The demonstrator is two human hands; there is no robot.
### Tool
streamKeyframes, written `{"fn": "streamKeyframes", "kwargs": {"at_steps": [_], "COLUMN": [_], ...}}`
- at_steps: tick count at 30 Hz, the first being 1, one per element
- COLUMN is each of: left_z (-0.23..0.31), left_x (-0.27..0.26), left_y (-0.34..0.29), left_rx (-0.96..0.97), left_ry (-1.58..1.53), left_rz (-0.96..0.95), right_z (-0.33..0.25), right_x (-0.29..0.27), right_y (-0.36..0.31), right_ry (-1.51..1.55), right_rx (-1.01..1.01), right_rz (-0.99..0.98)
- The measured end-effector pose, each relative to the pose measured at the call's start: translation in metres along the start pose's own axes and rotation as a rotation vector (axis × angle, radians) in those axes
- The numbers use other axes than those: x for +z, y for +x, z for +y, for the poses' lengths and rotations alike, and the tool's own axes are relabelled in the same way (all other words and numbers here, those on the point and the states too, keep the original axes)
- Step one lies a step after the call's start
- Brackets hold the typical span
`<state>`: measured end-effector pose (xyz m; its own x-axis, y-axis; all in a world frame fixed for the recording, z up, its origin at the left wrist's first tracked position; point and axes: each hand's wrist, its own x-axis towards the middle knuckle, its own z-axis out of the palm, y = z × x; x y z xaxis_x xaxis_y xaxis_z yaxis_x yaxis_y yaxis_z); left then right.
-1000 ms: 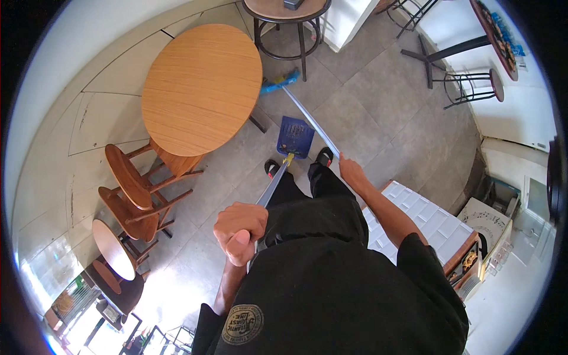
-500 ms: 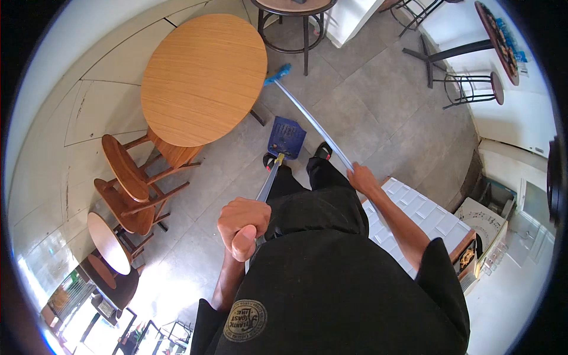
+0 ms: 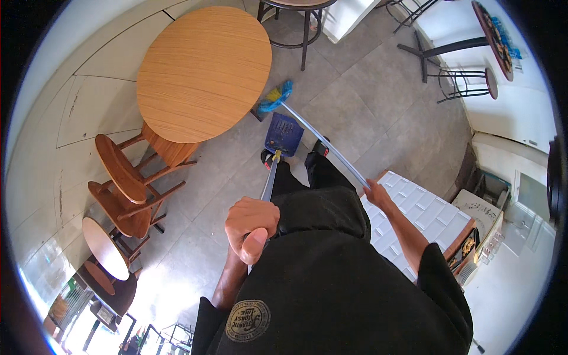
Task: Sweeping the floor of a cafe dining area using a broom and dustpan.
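My left hand (image 3: 253,229) is closed round the upper end of the long handle of a dustpan. The dark blue dustpan (image 3: 284,135) lies on the floor just ahead of my feet, with a yellow joint at the handle and small bits of dirt in it. In my right hand (image 3: 376,194) I grip the pale metal stick of a broom. The broom's blue and yellow bristle head (image 3: 276,96) is just beyond the pan's far edge, tilted, beside the table's edge. Whether the bristles touch the floor I cannot tell.
A round wooden table (image 3: 204,74) stands at the left front, with wooden chairs (image 3: 121,168) below it. A stool (image 3: 296,5) is at the top, and a bistro table (image 3: 492,41) with a stool (image 3: 491,83) far right. A white-tiled counter (image 3: 414,213) borders my right side.
The broom head has come nearer, toward the dustpan, and turned so its bristles show. My right hand has moved right and back. The dustpan has hardly shifted.
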<state>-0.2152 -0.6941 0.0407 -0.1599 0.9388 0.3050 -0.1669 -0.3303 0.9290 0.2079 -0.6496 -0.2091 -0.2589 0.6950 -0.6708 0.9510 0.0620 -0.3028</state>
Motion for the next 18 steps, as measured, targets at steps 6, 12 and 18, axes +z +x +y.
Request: {"fn": "streamKeyframes", "kwargs": {"at_steps": [6,12,18], "left_z": [0.005,0.013,0.018], "left_x": [-0.026,-0.034,-0.017], "left_y": [-0.007,-0.006,-0.007], "left_rx": [-0.029,-0.046,-0.088], "left_ry": [-0.072,-0.125,-0.132], "left_rz": [-0.129,-0.206,-0.229], "right_z": [-0.030,-0.069,-0.094], "right_x": [-0.048,-0.029,-0.004], "right_y": [-0.067,-0.022,0.054], "right_ry": [0.054,0.081,0.034], "right_rx": [0.060,-0.026,-0.070], "right_rz": [0.039,0.170,0.195]}}
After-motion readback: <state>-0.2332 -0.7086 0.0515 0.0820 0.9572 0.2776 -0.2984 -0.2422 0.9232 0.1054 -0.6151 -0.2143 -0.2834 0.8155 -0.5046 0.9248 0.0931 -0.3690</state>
